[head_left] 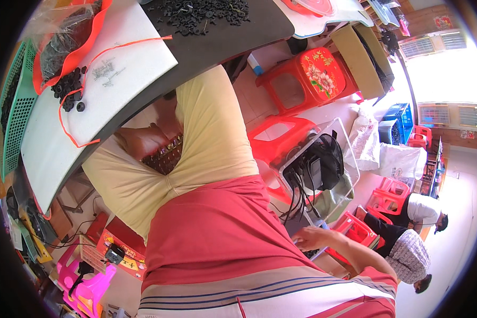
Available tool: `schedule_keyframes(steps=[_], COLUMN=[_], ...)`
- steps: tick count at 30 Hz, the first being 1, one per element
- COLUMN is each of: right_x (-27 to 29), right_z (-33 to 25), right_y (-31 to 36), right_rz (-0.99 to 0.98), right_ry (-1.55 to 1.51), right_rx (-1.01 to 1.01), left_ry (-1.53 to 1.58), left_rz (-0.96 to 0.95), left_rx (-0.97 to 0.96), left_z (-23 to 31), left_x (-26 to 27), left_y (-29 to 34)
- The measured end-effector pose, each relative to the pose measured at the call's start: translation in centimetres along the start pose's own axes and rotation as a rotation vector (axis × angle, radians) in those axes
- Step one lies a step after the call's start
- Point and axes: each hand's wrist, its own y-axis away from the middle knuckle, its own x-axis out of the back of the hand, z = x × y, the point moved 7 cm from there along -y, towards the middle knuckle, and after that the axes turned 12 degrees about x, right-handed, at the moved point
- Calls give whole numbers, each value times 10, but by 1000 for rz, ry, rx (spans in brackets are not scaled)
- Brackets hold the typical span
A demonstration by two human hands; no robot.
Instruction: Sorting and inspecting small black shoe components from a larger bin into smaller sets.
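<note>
My right hand [311, 238] hangs low at my right side, next to a clear plastic bin [350, 151]. Its fingers look loosely stretched, and I see nothing held in them. Inside the bin lie a black device [317, 168] and several black cables [297, 193]. My left hand is out of sight. Ahead of me, a white board [42, 153] on the table carries small black parts [69, 89], a scatter of thin metal pins [106, 73] and a red cord [62, 119]. A red-rimmed bag [93, 40] of dark pieces rests there too.
More black parts [196, 16] lie on the dark tabletop [238, 37]. A green basket [13, 116] stands at the left. Red stools [323, 71], a cardboard box [358, 61] and white sacks [363, 138] fill the right. Two people [408, 257] are at the far right. A pink stool [100, 283] sits lower left.
</note>
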Motion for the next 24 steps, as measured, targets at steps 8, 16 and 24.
schedule_keyframes(steps=[8,16,24], right_x=[-18,-17,-9], right_z=[-18,-23,-25], right_y=[-36,-53,-64], right_rz=[251,445,644], right_ry=[5,-126,-271], right_rx=[41,105,186], left_ry=[-88,-232,-391], left_rz=[-14,-32,-43], left_rx=[11,-3,-29], left_z=[-10,-2,17], left_x=[-8,-6,-1], left_y=[4,1,-6])
